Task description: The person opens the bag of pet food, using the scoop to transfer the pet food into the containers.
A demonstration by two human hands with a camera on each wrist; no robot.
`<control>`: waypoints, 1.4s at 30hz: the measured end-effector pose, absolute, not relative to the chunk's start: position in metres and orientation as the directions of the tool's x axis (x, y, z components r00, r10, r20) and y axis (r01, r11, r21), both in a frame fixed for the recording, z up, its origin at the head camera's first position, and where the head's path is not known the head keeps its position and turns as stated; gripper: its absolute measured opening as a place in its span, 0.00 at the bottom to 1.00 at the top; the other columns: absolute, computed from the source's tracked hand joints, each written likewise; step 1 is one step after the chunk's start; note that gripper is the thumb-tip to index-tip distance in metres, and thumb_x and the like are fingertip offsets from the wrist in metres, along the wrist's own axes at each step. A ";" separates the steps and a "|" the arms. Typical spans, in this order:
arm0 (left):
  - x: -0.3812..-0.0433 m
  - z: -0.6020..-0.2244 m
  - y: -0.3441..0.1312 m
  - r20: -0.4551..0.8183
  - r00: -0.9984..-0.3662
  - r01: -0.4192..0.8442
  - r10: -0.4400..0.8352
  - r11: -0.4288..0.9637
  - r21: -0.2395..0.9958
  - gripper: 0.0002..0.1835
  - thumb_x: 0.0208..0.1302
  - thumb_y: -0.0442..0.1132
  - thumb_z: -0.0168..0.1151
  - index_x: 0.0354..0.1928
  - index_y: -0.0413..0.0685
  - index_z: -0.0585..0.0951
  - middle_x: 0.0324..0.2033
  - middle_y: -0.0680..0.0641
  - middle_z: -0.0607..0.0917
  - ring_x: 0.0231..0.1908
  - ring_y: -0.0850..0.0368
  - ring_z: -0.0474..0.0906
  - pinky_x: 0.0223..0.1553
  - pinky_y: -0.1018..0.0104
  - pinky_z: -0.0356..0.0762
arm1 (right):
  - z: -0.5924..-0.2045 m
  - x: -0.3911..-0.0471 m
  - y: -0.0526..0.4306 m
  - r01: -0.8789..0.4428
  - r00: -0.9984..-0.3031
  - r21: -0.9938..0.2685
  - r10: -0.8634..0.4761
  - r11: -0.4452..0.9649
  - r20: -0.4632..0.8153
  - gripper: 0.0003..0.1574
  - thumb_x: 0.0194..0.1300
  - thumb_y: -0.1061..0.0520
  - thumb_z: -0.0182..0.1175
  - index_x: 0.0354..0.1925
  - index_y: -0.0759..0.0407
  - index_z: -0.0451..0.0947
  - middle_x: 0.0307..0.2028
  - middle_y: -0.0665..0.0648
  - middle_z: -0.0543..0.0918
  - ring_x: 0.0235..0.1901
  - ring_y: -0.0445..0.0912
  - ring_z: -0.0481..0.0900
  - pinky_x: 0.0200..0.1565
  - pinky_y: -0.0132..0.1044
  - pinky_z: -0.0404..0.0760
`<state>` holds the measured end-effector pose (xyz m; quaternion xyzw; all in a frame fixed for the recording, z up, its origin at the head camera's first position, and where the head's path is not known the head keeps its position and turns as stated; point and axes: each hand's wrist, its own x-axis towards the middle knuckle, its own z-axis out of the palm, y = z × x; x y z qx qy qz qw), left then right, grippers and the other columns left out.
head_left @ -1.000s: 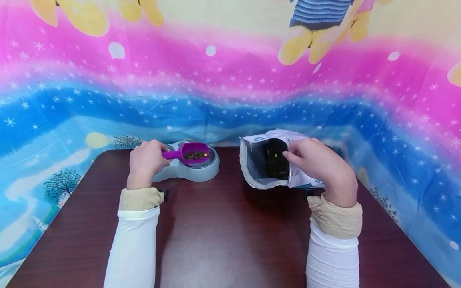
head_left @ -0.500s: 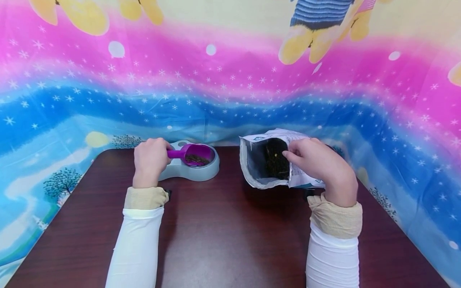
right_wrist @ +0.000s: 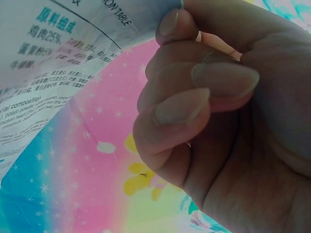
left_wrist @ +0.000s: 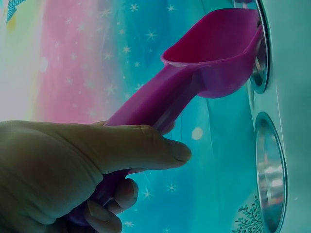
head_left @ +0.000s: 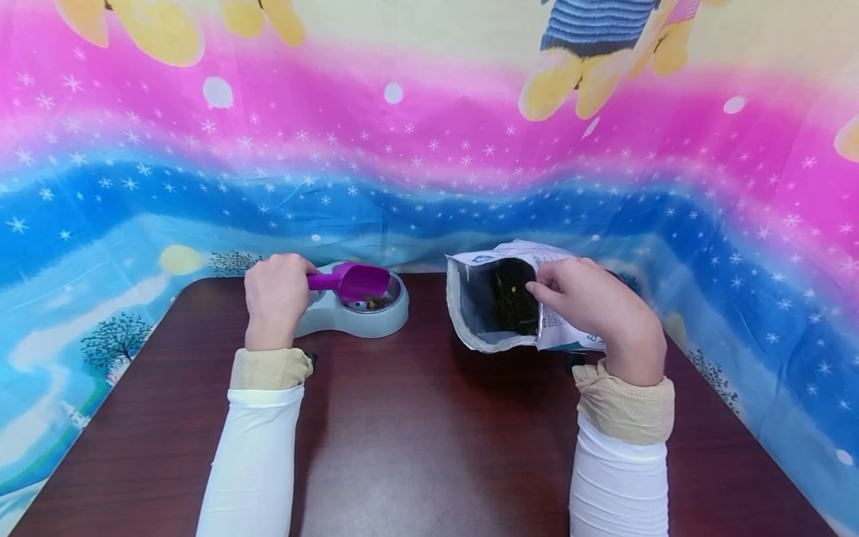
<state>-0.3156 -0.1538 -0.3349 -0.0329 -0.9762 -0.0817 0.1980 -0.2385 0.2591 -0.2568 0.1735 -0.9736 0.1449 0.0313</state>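
Note:
A purple scoop is tilted over the right-hand bowl of a grey double pet bowl. My left hand grips its handle, fingers wrapped round it in the left wrist view. Brown kibble with a yellow piece lies in that bowl, below the scoop's lip; the scoop looks emptied in the left wrist view. On the right, my right hand pinches the edge of an open pet food bag between thumb and finger. The bag lies tilted, its mouth facing left, dark kibble inside.
The dark brown table runs up to a printed cloth backdrop, which hangs behind and along both sides. The other metal bowl of the pair shows in the left wrist view.
My left hand first moves a little right, then slightly back, turning the scoop over. The kibble has gone from the scoop into the bowl. My right hand and the bag stay still.

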 end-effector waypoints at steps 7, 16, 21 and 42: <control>-0.315 -0.336 -0.160 0.429 -0.903 0.088 0.011 0.983 0.161 0.12 0.60 0.35 0.75 0.46 0.53 0.95 0.38 0.34 0.94 0.29 0.37 0.84 0.27 0.45 0.80 | -0.259 -0.239 0.260 -0.343 -0.939 -0.279 -0.326 0.897 0.108 0.20 0.81 0.55 0.60 0.28 0.56 0.75 0.21 0.52 0.68 0.22 0.45 0.67 0.33 0.40 0.71; -0.316 -0.340 -0.162 0.576 -0.817 0.129 0.030 0.983 0.133 0.16 0.61 0.27 0.69 0.44 0.55 0.96 0.37 0.37 0.94 0.30 0.35 0.85 0.28 0.43 0.82 | -0.259 -0.239 0.259 -0.345 -0.939 -0.276 -0.328 0.897 0.106 0.20 0.81 0.55 0.60 0.27 0.56 0.75 0.20 0.51 0.68 0.22 0.45 0.67 0.33 0.40 0.71; -0.318 -0.343 -0.162 0.601 -0.798 0.148 0.051 0.982 0.113 0.16 0.62 0.27 0.70 0.45 0.55 0.96 0.35 0.41 0.93 0.31 0.36 0.85 0.29 0.43 0.84 | -0.258 -0.238 0.259 -0.350 -0.937 -0.273 -0.332 0.896 0.109 0.19 0.81 0.55 0.60 0.28 0.56 0.76 0.21 0.51 0.68 0.23 0.45 0.67 0.33 0.40 0.71; -0.309 -0.330 -0.172 0.285 -0.956 0.145 0.063 0.950 0.278 0.16 0.69 0.48 0.73 0.44 0.41 0.89 0.26 0.41 0.86 0.27 0.46 0.77 0.27 0.55 0.73 | -0.256 -0.238 0.258 -0.344 -0.939 -0.276 -0.328 0.898 0.104 0.20 0.81 0.55 0.60 0.27 0.55 0.75 0.21 0.52 0.68 0.22 0.46 0.67 0.33 0.40 0.71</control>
